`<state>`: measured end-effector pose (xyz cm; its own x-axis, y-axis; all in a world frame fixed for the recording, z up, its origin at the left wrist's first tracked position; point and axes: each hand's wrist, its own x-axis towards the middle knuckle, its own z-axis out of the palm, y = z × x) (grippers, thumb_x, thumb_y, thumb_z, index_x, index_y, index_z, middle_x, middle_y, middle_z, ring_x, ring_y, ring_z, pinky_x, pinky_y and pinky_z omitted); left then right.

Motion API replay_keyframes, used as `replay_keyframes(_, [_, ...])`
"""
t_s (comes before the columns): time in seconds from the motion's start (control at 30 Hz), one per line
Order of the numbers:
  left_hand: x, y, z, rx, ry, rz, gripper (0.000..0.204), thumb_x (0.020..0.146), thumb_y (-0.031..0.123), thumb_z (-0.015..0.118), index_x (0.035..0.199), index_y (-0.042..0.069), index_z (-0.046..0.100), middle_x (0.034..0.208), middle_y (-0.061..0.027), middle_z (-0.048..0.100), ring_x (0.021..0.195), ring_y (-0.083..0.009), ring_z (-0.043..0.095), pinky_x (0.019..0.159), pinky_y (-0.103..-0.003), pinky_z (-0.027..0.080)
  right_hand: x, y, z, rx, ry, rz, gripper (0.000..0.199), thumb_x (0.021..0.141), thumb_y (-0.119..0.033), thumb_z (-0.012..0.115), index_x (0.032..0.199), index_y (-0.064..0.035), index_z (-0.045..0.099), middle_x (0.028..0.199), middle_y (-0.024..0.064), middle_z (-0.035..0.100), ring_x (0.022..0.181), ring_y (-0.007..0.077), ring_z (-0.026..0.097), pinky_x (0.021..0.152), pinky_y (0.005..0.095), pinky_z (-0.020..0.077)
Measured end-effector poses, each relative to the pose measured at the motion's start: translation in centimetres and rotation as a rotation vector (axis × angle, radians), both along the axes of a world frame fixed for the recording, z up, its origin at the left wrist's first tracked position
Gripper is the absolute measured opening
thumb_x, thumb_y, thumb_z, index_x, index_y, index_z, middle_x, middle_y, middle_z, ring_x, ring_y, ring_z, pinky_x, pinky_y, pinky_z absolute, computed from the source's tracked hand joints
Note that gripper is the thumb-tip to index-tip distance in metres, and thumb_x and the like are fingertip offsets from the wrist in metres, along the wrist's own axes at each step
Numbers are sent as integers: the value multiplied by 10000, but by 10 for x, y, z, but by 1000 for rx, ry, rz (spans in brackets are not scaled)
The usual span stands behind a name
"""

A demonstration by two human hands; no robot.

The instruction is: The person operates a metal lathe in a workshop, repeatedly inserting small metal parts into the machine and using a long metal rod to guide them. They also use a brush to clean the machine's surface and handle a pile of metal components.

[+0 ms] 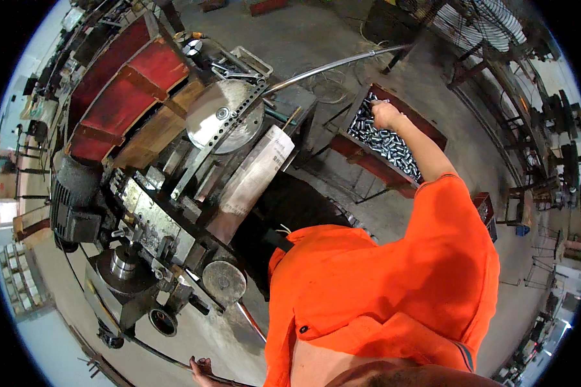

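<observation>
Over at the far right, the right hand (386,115) reaches down into a dark red, open-topped metal bin (432,137) that stands on the concrete floor, well apart from the machine. The bin is heaped with short, shiny silver metal cylinders (386,147), all much alike and lying every which way. The fingers are curled among the top pieces at the bin's far end and seem to close on one, though the view is too small to tell for sure. The left hand (200,369) shows only at the lower edge, its fingers wrapped round a thin, dark, curved metal rod (168,358).

On the grimy metalworking machine (148,219) between the two hands lies a long, folded white paper sack with small dark print (255,174), sloping down from a round, drilled steel disc (224,116). At the far left edge stands a pale cardboard box with red lettering (1,188).
</observation>
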<state>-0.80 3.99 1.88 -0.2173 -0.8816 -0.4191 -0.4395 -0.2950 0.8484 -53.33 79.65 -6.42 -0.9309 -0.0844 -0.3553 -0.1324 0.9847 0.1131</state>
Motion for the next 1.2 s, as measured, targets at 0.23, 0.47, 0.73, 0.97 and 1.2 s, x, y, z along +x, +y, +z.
replay_keyframes(0.23, [8, -14, -13, 31, 108, -7, 381, 753, 252, 716, 984, -20, 586, 660, -43, 491, 618, -177, 518, 605, -398, 488, -8, -16, 21, 168, -166, 29, 306, 610, -164, 653, 880, -24, 632, 937, 184, 630, 903, 314, 605, 777, 410, 499])
replay_keyframes(0.47, [-20, 43, 54, -1039, -1125, -535, 342, 713, 225, 692, 959, 13, 585, 737, -199, 606, 711, -326, 608, 647, -408, 489, -3, -4, 36, -608, 96, -156, 187, 655, -131, 573, 733, 2, 679, 802, 226, 636, 768, 279, 643, 700, 330, 492])
replay_keyframes(0.73, [-198, 131, 123, -297, 344, -626, 263, 873, 161, 529, 994, -61, 602, 765, -90, 650, 728, -142, 617, 712, -257, 464, 40, -289, 155, -1339, -141, 780, 389, 557, -35, 493, 879, -64, 710, 1008, 152, 638, 899, 258, 606, 799, 320, 465])
replay_keyframes(0.97, [-263, 199, 102, 353, 874, -798, 379, 932, 315, 460, 879, -32, 603, 736, -98, 638, 675, -165, 621, 644, -281, 486, 118, -431, 200, -1528, -182, 1212, 423, 524, -60, 537, 916, -79, 695, 1069, 132, 615, 990, 291, 544, 865, 365, 430])
replay_keyframes(1.2, [-249, 183, 94, 89, 839, -692, 263, 890, 230, 553, 873, -25, 616, 691, -72, 619, 614, -121, 581, 584, -251, 468, 141, -443, 202, -1429, -52, 1317, 378, 550, -124, 572, 912, -41, 644, 1105, 149, 571, 926, 331, 537, 823, 382, 449])
